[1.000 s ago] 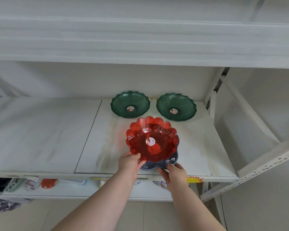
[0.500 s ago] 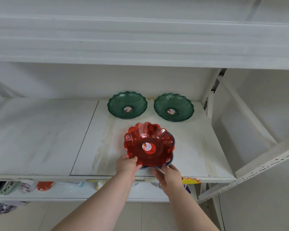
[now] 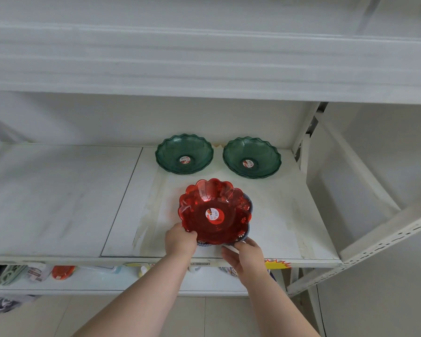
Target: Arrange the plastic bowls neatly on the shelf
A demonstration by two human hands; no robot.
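A red scalloped plastic bowl (image 3: 214,210) sits nested in a dark blue bowl (image 3: 249,235) whose rim peeks out at the right and bottom, near the front of the white shelf (image 3: 58,203). My left hand (image 3: 180,239) grips the red bowl's near-left rim. My right hand (image 3: 244,256) holds the blue bowl's front rim from below right. Two green scalloped bowls, the left one (image 3: 184,153) and the right one (image 3: 252,156), stand side by side at the back of the shelf.
A white shelf board (image 3: 204,57) hangs overhead. A slanted metal upright (image 3: 374,242) and frame close the right side. The lower shelf (image 3: 95,280) carries small goods, among them an orange item (image 3: 62,272). A yellow price sticker (image 3: 276,263) marks the front edge.
The red bowl has settled lower onto the blue bowl, covering it more. Both hands stay at the front rims, shifted slightly toward me.
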